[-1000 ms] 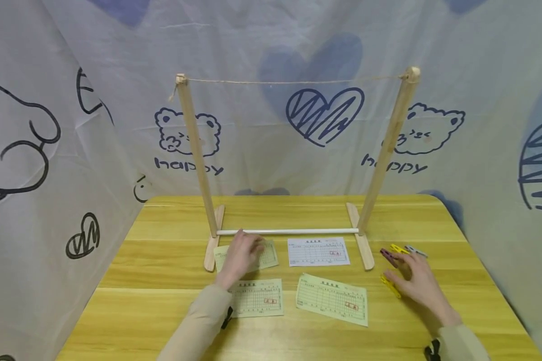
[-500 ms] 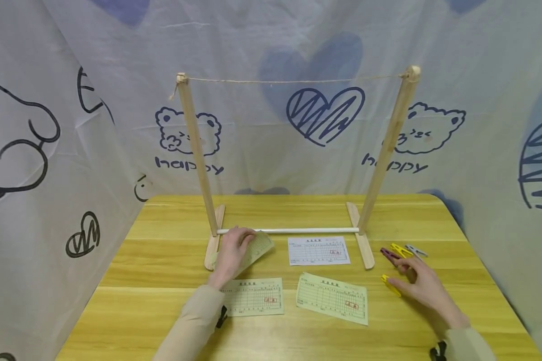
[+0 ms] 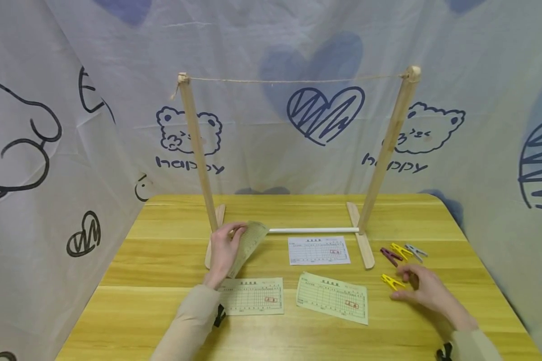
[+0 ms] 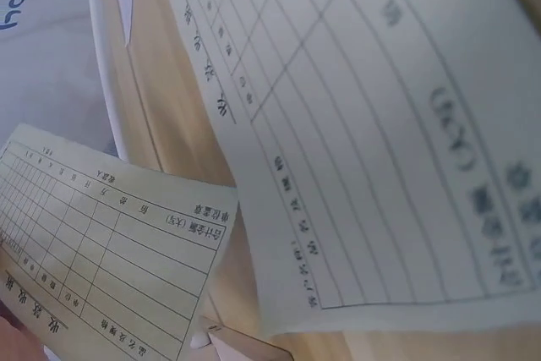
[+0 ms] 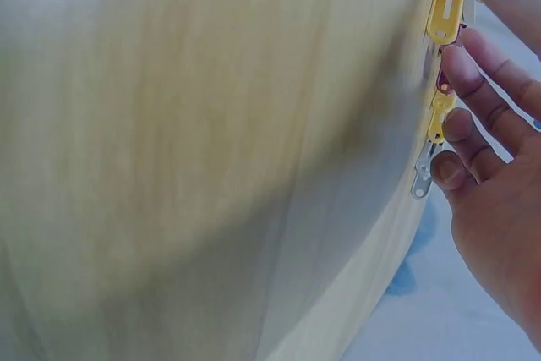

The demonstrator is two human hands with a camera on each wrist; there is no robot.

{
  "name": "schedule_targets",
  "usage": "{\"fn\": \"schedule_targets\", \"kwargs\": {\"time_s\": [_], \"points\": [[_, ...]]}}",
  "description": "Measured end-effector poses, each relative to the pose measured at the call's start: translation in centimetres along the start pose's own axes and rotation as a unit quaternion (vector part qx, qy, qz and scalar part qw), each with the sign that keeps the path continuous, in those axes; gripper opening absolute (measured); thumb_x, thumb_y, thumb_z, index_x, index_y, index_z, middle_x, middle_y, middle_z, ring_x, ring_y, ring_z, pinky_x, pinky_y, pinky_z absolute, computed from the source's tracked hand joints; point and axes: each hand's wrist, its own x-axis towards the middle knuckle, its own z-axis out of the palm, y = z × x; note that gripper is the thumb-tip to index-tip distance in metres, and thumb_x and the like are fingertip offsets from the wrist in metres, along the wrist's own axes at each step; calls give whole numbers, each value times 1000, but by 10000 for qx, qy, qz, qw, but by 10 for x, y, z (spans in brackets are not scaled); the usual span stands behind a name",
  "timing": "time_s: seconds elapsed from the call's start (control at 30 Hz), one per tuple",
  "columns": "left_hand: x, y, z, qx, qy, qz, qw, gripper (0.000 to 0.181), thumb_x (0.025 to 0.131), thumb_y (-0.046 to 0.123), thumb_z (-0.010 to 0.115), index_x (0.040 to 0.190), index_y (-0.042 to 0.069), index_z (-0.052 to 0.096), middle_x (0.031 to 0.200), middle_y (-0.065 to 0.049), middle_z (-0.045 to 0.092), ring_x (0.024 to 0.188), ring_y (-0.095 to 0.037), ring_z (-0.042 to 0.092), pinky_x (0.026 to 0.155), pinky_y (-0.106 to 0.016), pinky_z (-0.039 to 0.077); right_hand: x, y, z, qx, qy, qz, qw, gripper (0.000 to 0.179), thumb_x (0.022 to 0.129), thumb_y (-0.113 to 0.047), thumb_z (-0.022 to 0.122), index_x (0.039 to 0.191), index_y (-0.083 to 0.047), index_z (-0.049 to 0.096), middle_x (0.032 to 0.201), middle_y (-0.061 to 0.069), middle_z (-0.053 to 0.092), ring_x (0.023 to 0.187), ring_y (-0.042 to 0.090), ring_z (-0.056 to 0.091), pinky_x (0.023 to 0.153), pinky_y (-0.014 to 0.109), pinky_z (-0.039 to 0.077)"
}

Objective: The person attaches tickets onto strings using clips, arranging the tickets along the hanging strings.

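Observation:
My left hand (image 3: 223,253) pinches a pale green printed receipt slip (image 3: 251,245) by its upper edge, holding it tilted up off the table. In the left wrist view the same raised slip (image 4: 110,247) shows at left, with only a bit of fingers in the lower corner. My right hand (image 3: 429,292) hovers with bent, spread fingers beside a yellow clothespin (image 3: 393,282). Just beyond lie a purple clothespin (image 3: 390,256), another yellow one (image 3: 402,251) and a grey clothespin (image 3: 416,251). In the right wrist view nothing is seen held in the right hand (image 5: 507,183).
A wooden frame with two posts (image 3: 390,150) carries a twine line (image 3: 293,81) and a white bottom rod (image 3: 313,230). On the table (image 3: 334,346) lie a white slip (image 3: 318,250) and two green slips, one left (image 3: 253,297), one right (image 3: 332,298).
My left hand has taken hold of the back-left green slip and lifted it, drawing slightly left. My right hand has drawn back a little from the clothespins toward the front right.

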Motion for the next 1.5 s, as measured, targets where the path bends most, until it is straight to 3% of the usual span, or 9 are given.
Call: {"fn": "schedule_targets", "kwargs": {"time_s": [0.3, 0.53, 0.8, 1.2, 1.33, 1.5], "points": [[1, 3, -6, -344, 201, -426, 9983, 12, 91, 4, 71, 100, -3, 74, 99, -19, 77, 93, -35, 74, 79, -45, 63, 0, 2, 0, -250, -229, -81, 9994, 48, 67, -26, 94, 101, -5, 67, 83, -3, 56, 76, 2, 44, 69, 26, 39], [-1, 5, -8, -488, 281, -735, 9957, 12, 91, 6, 71, 101, -1, 74, 100, -18, 77, 90, -34, 74, 77, -23, 58, 6, 0, 6, -456, -72, 13, 9989, 41, 68, -23, 93, 97, -7, 69, 83, -4, 58, 75, 4, 45, 69, 27, 42], [-1, 5, -8, -763, 455, -1004, 9910, 13, 91, 5, 72, 101, -3, 74, 101, -21, 76, 96, -38, 73, 99, -52, 56, 7, -2, 10, -692, 278, -105, 9972, 45, 66, -28, 94, 97, -5, 70, 84, -3, 61, 76, 6, 49, 71, 30, 46], [2, 11, -9, -1137, 624, -1829, 9745, 19, 92, 11, 73, 106, -2, 74, 108, -22, 75, 104, -36, 71, 103, -46, 55, 9, -5, 11, -760, 263, 217, 9965, 37, 73, -26, 90, 94, -3, 70, 84, 1, 64, 78, 15, 54, 70, 34, 47], [3, 12, -10, -1038, 686, -2003, 9718, 19, 93, 12, 72, 106, -2, 74, 105, -22, 75, 100, -32, 72, 98, -32, 58, 10, -5, 10, -636, 184, 415, 9969, 39, 77, -30, 87, 99, -1, 70, 89, 5, 67, 81, 17, 56, 71, 36, 48], [4, 14, -11, -1089, 737, -2124, 9683, 21, 93, 14, 73, 106, -2, 74, 103, -22, 75, 86, -14, 70, 77, -11, 54, 11, -7, 10, -450, 195, 605, 9970, 42, 84, -31, 82, 107, 2, 69, 85, 5, 65, 73, 14, 47, 62, 26, 38]]}}
